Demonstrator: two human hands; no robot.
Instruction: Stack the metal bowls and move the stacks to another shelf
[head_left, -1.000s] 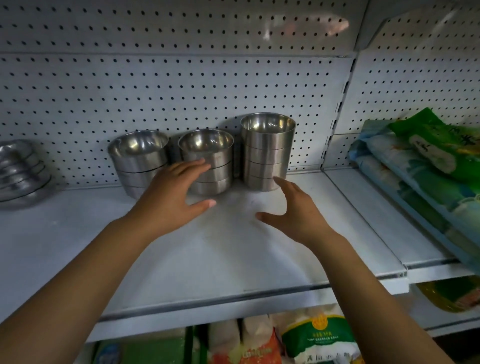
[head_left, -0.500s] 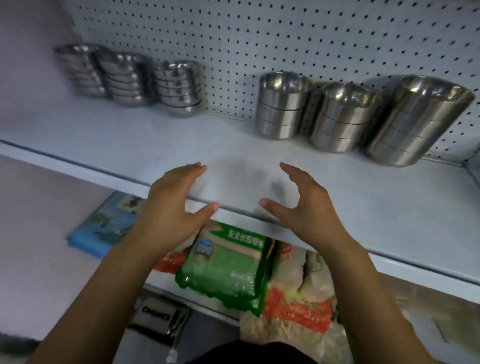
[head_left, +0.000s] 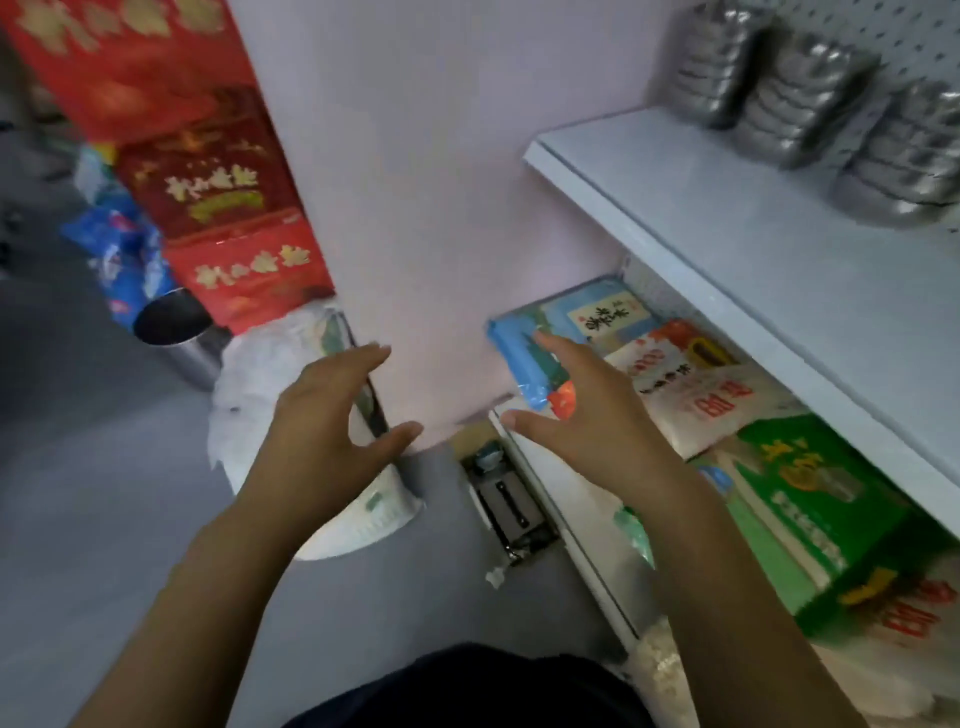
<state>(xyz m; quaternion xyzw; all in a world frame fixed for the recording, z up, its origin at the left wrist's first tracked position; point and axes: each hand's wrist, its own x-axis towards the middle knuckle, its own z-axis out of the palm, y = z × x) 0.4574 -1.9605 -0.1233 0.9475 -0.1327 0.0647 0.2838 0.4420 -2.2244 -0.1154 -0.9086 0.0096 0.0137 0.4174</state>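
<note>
Bowls (head_left: 810, 88) stand in three blurred stacks at the upper right of the frame, side by side at the back of the white shelf (head_left: 727, 249). Neither hand is near them. The left hand (head_left: 322, 441) and right hand (head_left: 587, 426) hover in the middle of the frame, fingers spread wide and holding nothing, above the floor and the near end of the lower shelf, where bags of food (head_left: 701, 400) lie. Red boxes (head_left: 208, 176) and a metal can (head_left: 176, 332) sit at the upper left. This looks like a gap between carries, with no stack in hand. The next move likely calls for reaching up and right to a stack and cupping it from both sides so that it lifts without tipping.
</note>
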